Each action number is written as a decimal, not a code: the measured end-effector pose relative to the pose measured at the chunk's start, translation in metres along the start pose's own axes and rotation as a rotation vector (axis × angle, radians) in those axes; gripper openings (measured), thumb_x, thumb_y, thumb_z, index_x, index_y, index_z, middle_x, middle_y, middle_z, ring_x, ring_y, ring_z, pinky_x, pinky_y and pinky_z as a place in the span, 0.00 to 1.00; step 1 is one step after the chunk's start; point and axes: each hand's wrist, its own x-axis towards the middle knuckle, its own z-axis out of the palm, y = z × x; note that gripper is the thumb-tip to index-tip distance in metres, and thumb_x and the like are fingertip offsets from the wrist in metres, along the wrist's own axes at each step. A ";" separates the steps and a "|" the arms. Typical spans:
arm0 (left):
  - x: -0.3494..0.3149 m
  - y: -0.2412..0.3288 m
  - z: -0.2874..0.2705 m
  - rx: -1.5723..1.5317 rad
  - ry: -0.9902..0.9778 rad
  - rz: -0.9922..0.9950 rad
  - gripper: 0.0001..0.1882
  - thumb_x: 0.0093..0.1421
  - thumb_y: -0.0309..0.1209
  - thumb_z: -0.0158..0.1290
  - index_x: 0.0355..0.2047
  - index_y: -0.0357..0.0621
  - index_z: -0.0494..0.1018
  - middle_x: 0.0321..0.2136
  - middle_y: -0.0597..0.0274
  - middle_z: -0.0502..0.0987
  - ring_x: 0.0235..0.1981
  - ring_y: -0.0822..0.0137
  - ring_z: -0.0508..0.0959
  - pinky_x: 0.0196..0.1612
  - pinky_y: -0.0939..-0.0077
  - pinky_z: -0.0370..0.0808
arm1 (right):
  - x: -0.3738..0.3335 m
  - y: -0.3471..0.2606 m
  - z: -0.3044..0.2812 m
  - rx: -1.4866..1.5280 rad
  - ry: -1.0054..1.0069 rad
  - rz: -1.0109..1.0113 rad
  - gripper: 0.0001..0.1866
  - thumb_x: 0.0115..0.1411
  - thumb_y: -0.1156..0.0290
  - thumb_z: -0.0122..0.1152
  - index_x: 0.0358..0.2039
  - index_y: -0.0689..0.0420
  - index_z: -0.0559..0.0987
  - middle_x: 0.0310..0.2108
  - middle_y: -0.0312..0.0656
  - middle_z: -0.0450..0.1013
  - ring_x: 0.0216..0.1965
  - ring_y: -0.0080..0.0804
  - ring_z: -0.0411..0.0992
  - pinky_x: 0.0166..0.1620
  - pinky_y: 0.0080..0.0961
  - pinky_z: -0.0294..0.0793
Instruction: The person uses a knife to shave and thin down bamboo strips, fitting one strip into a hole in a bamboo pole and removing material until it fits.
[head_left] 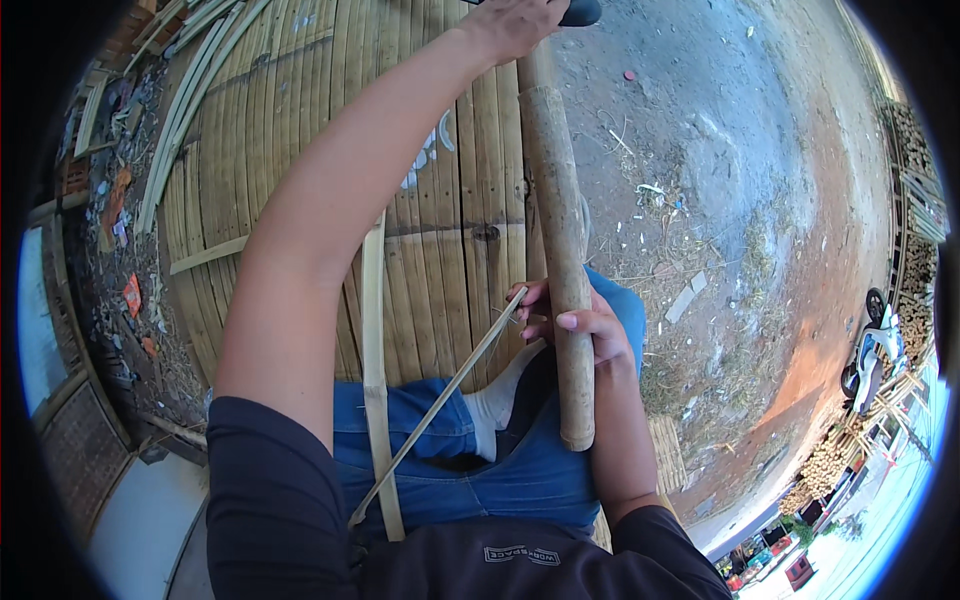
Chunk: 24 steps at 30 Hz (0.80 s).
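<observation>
At the far left, a strip of littered ground (120,270) runs beside a slatted bamboo platform (290,110), with several long pale slats (190,115) lying along the platform's upper left edge. The person's left arm, dark-sleeved to about the elbow, stretches up over the platform. Just right of that arm, a flat pale strip (375,380) runs down across the blue jeans (400,420), and a thinner split strip (440,400) crosses over it on a slant, its upper end at the fingertips of the right hand. At the top edge, the left hand (515,25) lies over a black object (580,12) by the upper end of a thick bamboo tube (560,220); the frame cuts its fingers off, so one cannot tell how tightly they close. The tube extends down from there to the person's lap, and the right hand (600,325) is clamped around its lower part, thumb across the front and fingers behind. Farther right spreads bare ground (720,200), then a parked motorbike (878,350) near stacked bamboo poles (815,480).
</observation>
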 end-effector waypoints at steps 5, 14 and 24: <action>-0.033 0.019 -0.145 -0.249 0.495 -0.018 0.14 0.69 0.30 0.48 0.50 0.34 0.69 0.38 0.39 0.74 0.37 0.45 0.77 0.40 0.54 0.74 | 0.001 -0.004 0.008 -0.072 -0.002 0.007 0.34 0.45 0.65 0.69 0.51 0.70 0.74 0.53 0.58 0.69 0.47 0.41 0.75 0.50 0.35 0.81; -0.172 0.068 -0.361 -1.016 0.887 -0.270 0.25 0.72 0.47 0.44 0.53 0.33 0.65 0.39 0.57 0.67 0.42 0.63 0.69 0.52 0.52 0.71 | -0.006 0.000 0.018 -0.127 -0.093 -0.029 0.29 0.52 0.68 0.67 0.53 0.67 0.73 0.54 0.52 0.71 0.53 0.41 0.74 0.55 0.42 0.76; -0.247 0.142 -0.365 -1.065 0.801 -0.503 0.36 0.71 0.51 0.45 0.62 0.28 0.57 0.36 0.66 0.63 0.38 0.70 0.64 0.54 0.57 0.62 | 0.000 0.003 0.029 -0.284 0.012 0.003 0.30 0.51 0.66 0.67 0.53 0.67 0.72 0.51 0.50 0.72 0.52 0.39 0.73 0.54 0.40 0.77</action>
